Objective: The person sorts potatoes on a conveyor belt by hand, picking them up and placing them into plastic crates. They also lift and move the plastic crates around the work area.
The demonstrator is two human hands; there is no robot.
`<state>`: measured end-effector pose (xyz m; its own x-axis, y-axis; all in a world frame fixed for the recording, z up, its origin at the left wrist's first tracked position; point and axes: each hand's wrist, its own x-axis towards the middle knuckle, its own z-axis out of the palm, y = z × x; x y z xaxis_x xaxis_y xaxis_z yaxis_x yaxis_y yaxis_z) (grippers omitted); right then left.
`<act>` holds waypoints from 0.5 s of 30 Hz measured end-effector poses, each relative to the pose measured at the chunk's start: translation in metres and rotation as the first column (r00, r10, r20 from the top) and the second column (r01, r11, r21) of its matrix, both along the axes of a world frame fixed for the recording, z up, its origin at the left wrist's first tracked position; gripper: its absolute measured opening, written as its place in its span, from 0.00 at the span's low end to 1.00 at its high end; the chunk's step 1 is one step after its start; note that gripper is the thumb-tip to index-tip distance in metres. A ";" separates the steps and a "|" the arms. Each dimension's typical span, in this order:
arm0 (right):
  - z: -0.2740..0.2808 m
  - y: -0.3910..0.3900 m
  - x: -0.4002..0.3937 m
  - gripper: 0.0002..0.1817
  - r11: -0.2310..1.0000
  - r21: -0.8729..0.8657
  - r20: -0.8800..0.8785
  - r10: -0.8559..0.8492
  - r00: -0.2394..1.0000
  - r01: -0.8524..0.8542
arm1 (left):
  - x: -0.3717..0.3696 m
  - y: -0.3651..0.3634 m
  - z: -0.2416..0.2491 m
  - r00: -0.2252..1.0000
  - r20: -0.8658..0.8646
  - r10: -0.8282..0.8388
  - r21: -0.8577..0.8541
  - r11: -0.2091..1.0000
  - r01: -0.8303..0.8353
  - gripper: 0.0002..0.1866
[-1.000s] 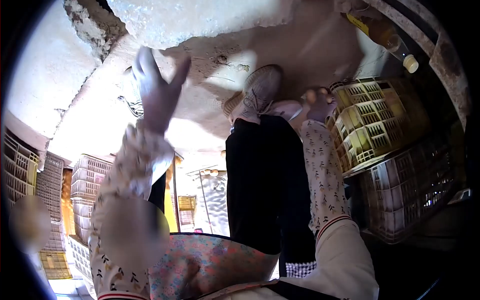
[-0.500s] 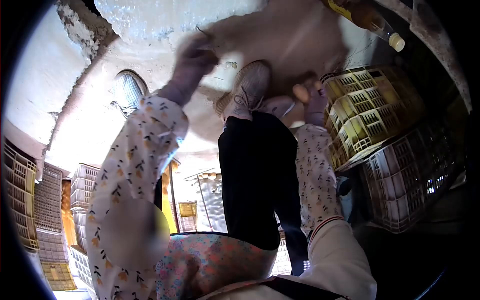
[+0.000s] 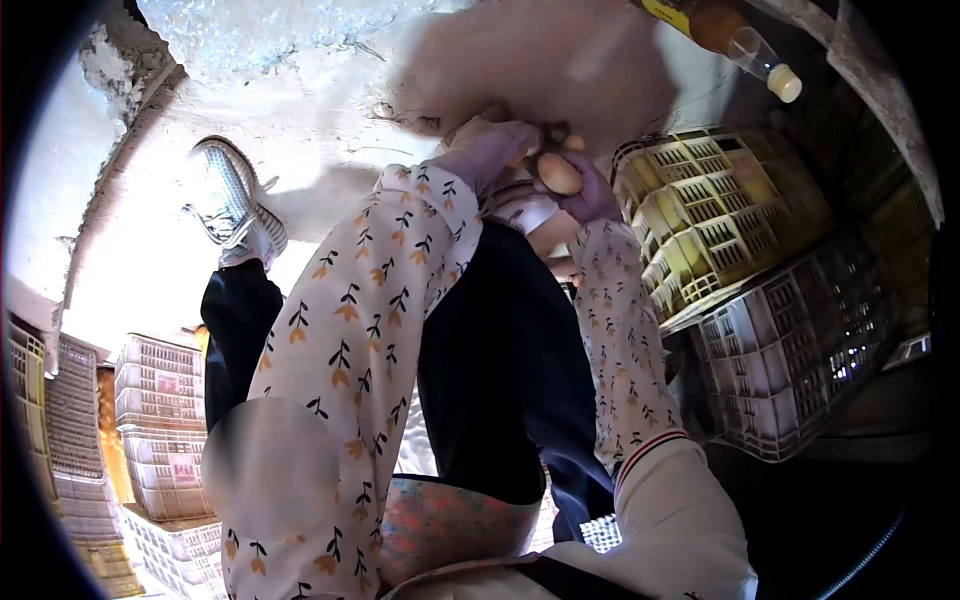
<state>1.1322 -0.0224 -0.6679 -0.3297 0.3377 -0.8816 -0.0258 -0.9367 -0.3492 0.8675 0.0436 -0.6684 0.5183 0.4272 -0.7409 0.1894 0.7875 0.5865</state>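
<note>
My right hand [image 3: 592, 195] is closed around eggs. One large tan egg [image 3: 560, 174] shows at the front of the fingers, and a smaller part of another egg [image 3: 573, 143] peeks out above it. Just to the left, my left hand [image 3: 495, 150] is brought up close to the right one, its fingers curled; what they hold, if anything, I cannot make out. Both hands are low over the pale floor [image 3: 300, 110], above a light shoe [image 3: 525, 212] that the left forearm partly hides.
Stacked yellow and white plastic crates [image 3: 725, 215] stand right beside my right hand. A bottle with a white cap [image 3: 765, 62] lies at the upper right. Another shoe [image 3: 235, 195] is at the left, near a broken floor edge [image 3: 125, 150]. More crates [image 3: 165, 420] are stacked lower left.
My left hand has swung right from over the floor to beside my right hand. The right hand, still holding eggs, has shifted slightly left. The left shoe has moved a little left.
</note>
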 end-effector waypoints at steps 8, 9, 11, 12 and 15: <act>0.013 0.035 -0.035 0.23 0.933 0.308 0.257 0.106 0.960 -0.186 | 0.020 0.026 0.004 0.787 -0.234 0.571 -0.525 0.607 -0.597 0.07; 0.010 0.046 -0.038 0.23 0.986 0.067 0.149 -0.159 0.976 0.151 | 0.014 0.030 0.003 0.846 -0.173 0.504 -0.522 0.681 -0.513 0.10; 0.021 0.073 -0.052 0.21 0.927 -0.118 0.060 -0.352 0.934 0.357 | -0.007 0.032 0.004 0.902 -0.092 0.422 -0.533 0.744 -0.403 0.16; 0.030 0.088 -0.062 0.20 0.962 -0.020 0.021 -0.272 0.962 0.272 | -0.016 0.031 0.008 0.907 -0.071 0.415 -0.553 0.740 -0.382 0.19; 0.081 0.108 -0.098 0.23 0.985 0.173 -0.044 -0.007 0.999 0.015 | -0.054 0.021 0.062 0.820 0.021 0.571 -0.641 0.637 -0.427 0.24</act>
<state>1.0340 0.0854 -0.5874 -0.3611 0.4884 -0.7944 -0.0542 -0.8615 -0.5049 0.8137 0.0644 -0.6065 0.5240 0.1852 -0.8313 -0.4040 0.9133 -0.0512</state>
